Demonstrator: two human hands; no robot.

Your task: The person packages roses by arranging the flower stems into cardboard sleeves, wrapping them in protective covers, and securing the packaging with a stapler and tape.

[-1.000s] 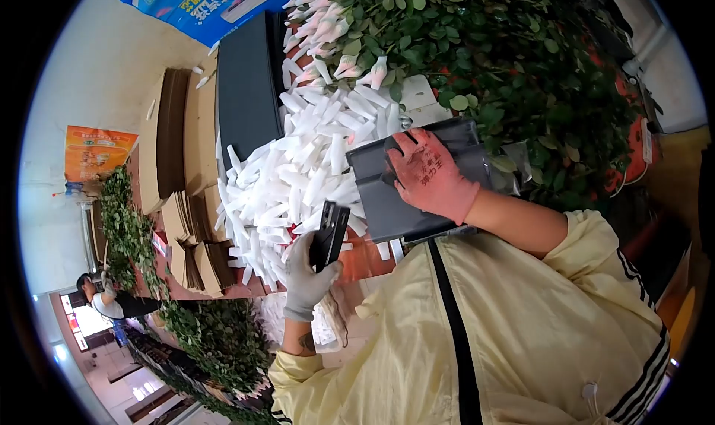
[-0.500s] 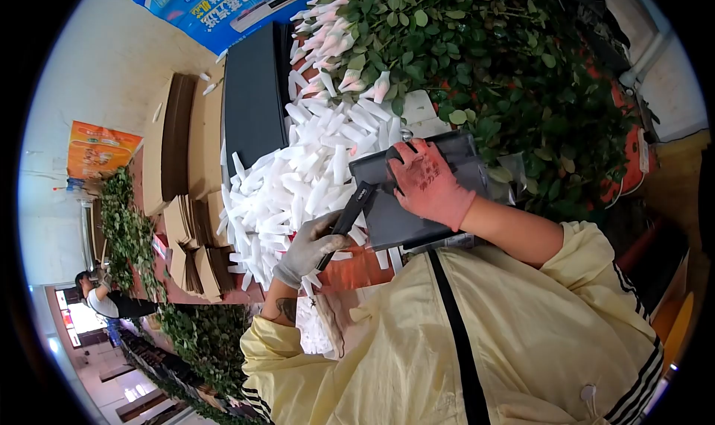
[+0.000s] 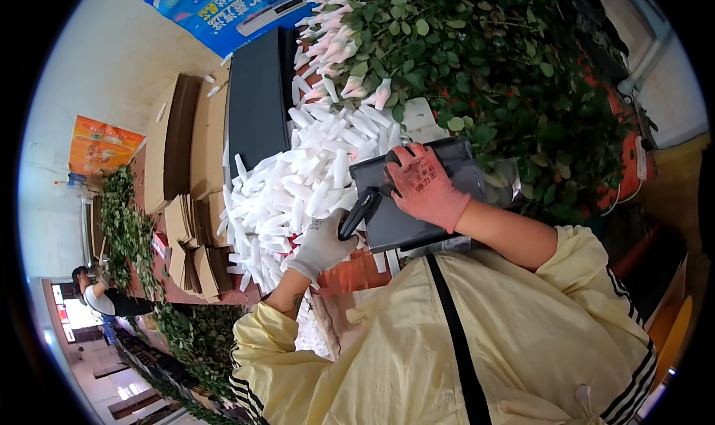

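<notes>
My left hand (image 3: 325, 243), in a pale grey glove, is wrapped round a black tool (image 3: 360, 210) shaped like a stapler. The tool's far end reaches over the left part of a dark, glossy flat sheet or pack (image 3: 402, 227). My right hand (image 3: 426, 186), in a red glove with dark fingertips, lies on top of this pack with its fingers apart. Its thumb side is close to the tool's end. Left of the pack is a heap of white foam sleeves (image 3: 298, 183). What lies under the right palm is hidden.
Leafy stems (image 3: 491, 75) with white-sleeved pink buds (image 3: 335, 46) cover the upper right. Black sheets (image 3: 257, 101) and brown cardboard (image 3: 170, 142) stand at the left. Further off at far left, a person (image 3: 104, 295) is beside more greenery (image 3: 126, 227).
My left hand has moved up and right with the black tool, which now reaches over the dark pack near my right hand. My right hand has stayed on the pack.
</notes>
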